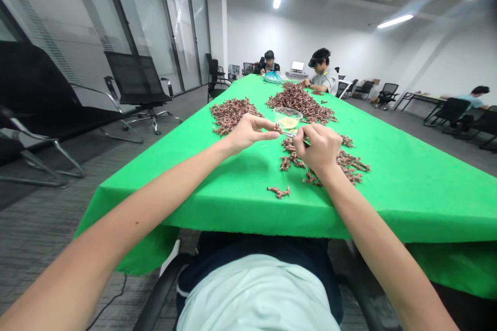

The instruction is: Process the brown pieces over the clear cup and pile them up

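My left hand point(248, 133) pinches a small brown sprig point(278, 128) between finger and thumb, just in front of a clear glass bowl point(288, 118) holding pale yellow bits. My right hand point(317, 148) is closed around a small metal tool point(289, 134), whose thin tip points toward the sprig. Its exact kind is hidden by my fingers. Beneath and beyond my right hand lies a loose pile of brown knobbly sprigs point(324, 163) on the green cloth point(392, 191). Two larger heaps point(233, 115) point(298, 103) lie farther along, and a lone sprig point(278, 192) sits near the front edge.
Two seated co-workers point(320, 72) point(268, 62) work at the far end of the table, near a blue bag point(273, 77). Black mesh office chairs point(140, 83) stand to the left beside glass walls. Another person point(471, 101) sits at a desk to the right.
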{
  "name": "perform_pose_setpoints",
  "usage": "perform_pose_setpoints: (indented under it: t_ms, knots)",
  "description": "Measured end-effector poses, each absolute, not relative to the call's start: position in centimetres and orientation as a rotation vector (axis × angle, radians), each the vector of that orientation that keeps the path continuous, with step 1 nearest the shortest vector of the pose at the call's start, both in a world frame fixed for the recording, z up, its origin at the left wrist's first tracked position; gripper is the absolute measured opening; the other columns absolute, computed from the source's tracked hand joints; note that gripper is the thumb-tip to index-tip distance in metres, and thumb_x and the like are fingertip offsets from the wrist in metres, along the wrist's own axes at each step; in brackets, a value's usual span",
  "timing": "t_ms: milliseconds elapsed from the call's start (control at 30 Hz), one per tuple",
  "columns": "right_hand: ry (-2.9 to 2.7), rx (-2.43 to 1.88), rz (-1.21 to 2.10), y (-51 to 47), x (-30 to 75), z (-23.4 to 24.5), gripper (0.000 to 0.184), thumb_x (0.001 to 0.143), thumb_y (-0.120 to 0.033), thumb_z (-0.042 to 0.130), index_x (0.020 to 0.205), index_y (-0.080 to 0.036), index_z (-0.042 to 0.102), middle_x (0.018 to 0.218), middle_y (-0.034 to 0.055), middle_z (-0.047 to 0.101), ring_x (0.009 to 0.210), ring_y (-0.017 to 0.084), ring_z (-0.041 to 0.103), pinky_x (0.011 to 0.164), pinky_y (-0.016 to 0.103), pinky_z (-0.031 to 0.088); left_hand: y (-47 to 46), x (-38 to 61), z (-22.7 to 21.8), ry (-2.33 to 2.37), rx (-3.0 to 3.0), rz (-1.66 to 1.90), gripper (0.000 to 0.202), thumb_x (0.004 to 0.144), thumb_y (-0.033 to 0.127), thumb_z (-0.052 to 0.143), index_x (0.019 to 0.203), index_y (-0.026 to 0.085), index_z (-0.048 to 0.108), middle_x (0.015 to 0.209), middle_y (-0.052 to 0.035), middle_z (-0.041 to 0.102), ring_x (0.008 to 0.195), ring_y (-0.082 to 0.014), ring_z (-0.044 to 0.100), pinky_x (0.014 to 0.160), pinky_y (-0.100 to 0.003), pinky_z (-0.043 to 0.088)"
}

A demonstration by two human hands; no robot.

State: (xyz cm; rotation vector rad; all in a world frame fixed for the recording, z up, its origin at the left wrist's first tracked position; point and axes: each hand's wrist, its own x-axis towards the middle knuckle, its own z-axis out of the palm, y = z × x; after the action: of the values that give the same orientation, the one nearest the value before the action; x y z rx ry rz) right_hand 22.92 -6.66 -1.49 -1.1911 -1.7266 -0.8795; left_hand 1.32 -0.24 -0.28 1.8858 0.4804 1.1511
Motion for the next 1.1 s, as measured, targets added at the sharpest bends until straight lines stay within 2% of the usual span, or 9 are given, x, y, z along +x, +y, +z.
perform_pose_setpoints:
  t_ms: [133, 367, 600, 867, 1100]
  knots:
    - [-1.712, -1.153, -1.098, -6.9, 23.1, -1.5, 0.023, 0.092, -0.027, 0.049, 0.074, -0.020, 0.061, 0.072, 0.0035, 0.067, 0.069, 0.017, 0.053, 0.072, 0.036, 0.029, -0.4, 1.3, -0.3, 0.458, 1.813, 1.098, 0.035, 0.062, 0.038, 0.092, 0.087, 0.016, 0.082, 0.091, -0.0104, 0.079, 0.082, -0.0183, 0.072, 0.080, -0.032, 0.057]
    - [-1.753, -1.144, -1.159, -6.9, 23.4, -1.8, 0.020, 0.093, -0.029, 0.050, 0.079, -0.021, 0.061, 0.074, 0.0019, 0.065, 0.071, 0.018, 0.052, 0.080, 0.039, 0.028, -0.7, 1.3, -0.5, 0.455, 1.729, 0.990, 0.038, 0.059, 0.038, 0.094, 0.087, 0.016, 0.081, 0.089, -0.0104, 0.079, 0.079, -0.0171, 0.071, 0.080, -0.032, 0.057]
    - [-1.790, -1.116, -1.106, -7.1, 23.4, -1.8, 0.021, 0.094, -0.028, 0.050, 0.077, -0.021, 0.061, 0.073, 0.0013, 0.064, 0.070, 0.017, 0.050, 0.080, 0.039, 0.026, -1.2, 1.4, -0.3, 0.422, 1.705, 0.937, 0.039, 0.061, 0.040, 0.093, 0.088, 0.014, 0.081, 0.085, -0.0108, 0.078, 0.072, -0.0148, 0.069, 0.076, -0.031, 0.058]
    - [-1.803, -1.124, -1.185, -7.2, 23.5, -1.7, 0.025, 0.095, -0.029, 0.048, 0.074, -0.021, 0.059, 0.068, 0.0009, 0.062, 0.067, 0.016, 0.049, 0.077, 0.038, 0.026, -1.2, 1.3, -0.3, 0.416, 1.724, 0.910, 0.039, 0.064, 0.042, 0.092, 0.088, 0.013, 0.081, 0.086, -0.0119, 0.078, 0.073, -0.0155, 0.069, 0.075, -0.031, 0.058]
    - [-1.828, -1.160, -1.044, -7.0, 23.1, -1.4, 0.030, 0.092, -0.030, 0.048, 0.064, -0.020, 0.056, 0.064, 0.0016, 0.061, 0.062, 0.015, 0.048, 0.072, 0.036, 0.027, -0.8, 1.1, -0.4, 0.446, 1.830, 0.947, 0.037, 0.066, 0.038, 0.091, 0.093, 0.014, 0.082, 0.094, -0.0141, 0.079, 0.079, -0.0177, 0.071, 0.080, -0.032, 0.058]
